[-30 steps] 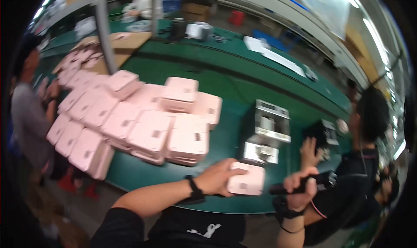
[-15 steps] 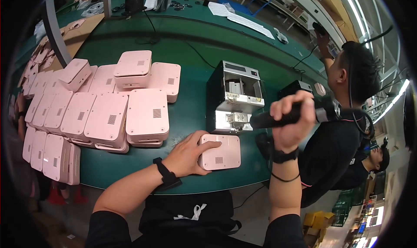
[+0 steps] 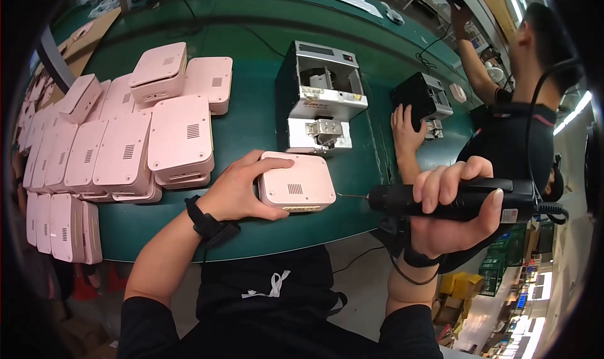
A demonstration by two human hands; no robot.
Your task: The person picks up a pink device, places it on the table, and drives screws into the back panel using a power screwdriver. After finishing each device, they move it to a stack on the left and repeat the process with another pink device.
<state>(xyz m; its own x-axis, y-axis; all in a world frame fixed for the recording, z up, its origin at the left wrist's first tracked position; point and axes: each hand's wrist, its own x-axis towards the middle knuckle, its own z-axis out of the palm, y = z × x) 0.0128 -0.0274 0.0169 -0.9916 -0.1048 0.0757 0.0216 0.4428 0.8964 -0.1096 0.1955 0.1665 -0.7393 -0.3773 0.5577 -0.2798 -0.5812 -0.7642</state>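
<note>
My left hand is closed around the left end of a pink plastic casing, thumb along the near side and fingers over the top. The casing lies on the green table, with screw holes at its corners and a small slotted vent facing up. In my right hand is a black corded electric screwdriver, held roughly level. Its thin bit points left, and the tip is just off the casing's right side. Whether a screw sits on the tip is too small to tell.
Stacked pink casings fill the table's left side. Behind my casing stands a silver-and-black screw feeder. To the right, a co-worker's hand rests by a second black machine. The table edge runs close to my body.
My right hand has lowered and turned the screwdriver, bringing its bit beside the casing. My left hand keeps its grip. The whole view has shifted, and a co-worker's hand now shows by the second machine.
</note>
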